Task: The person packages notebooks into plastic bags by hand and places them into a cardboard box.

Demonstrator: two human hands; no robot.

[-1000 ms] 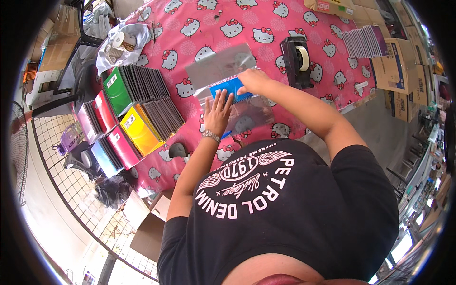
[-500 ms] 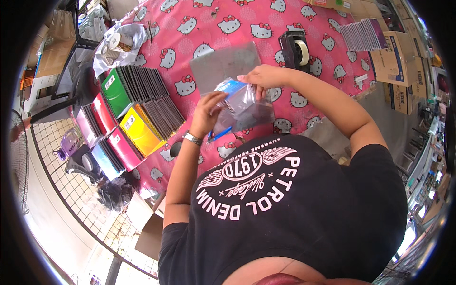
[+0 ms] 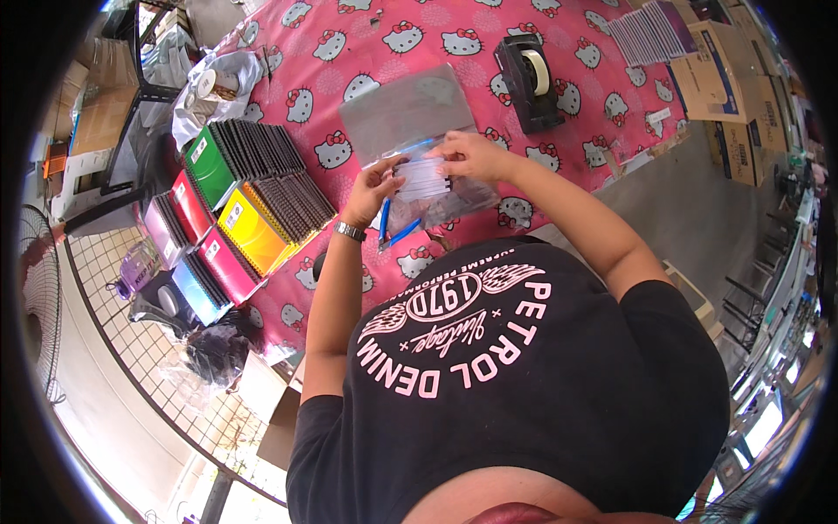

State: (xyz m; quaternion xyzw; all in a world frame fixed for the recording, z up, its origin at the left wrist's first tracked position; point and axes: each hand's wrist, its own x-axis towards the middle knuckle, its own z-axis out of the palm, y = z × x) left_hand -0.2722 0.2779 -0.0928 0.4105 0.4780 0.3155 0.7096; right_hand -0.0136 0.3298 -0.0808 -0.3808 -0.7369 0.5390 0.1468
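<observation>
A small white lined spiral notepad [image 3: 422, 182], dark coils along its right edge, is held between my hands. My left hand [image 3: 374, 192] is closed on its left side. The fingers of my right hand [image 3: 471, 157] pinch its upper right corner. Beneath it lie crinkled clear plastic bags [image 3: 467, 199], and a greyish clear plastic sheet [image 3: 401, 109] is spread just beyond. Two blue pens, one upright [image 3: 384, 218] and one slanted [image 3: 401, 233], lie below my left hand.
Stacked spiral notebooks [image 3: 262, 210] in several colours stand at the left. A black tape dispenser [image 3: 532, 87] sits beyond my right hand. More notebooks [image 3: 650, 35] and cardboard boxes [image 3: 716, 74] are at the far right. The table has a pink patterned cover [image 3: 319, 113].
The shiny blue-and-clear packet between my hands has given way to the lined face of the notepad. My right hand has drawn slightly nearer. The two pens now lie apart.
</observation>
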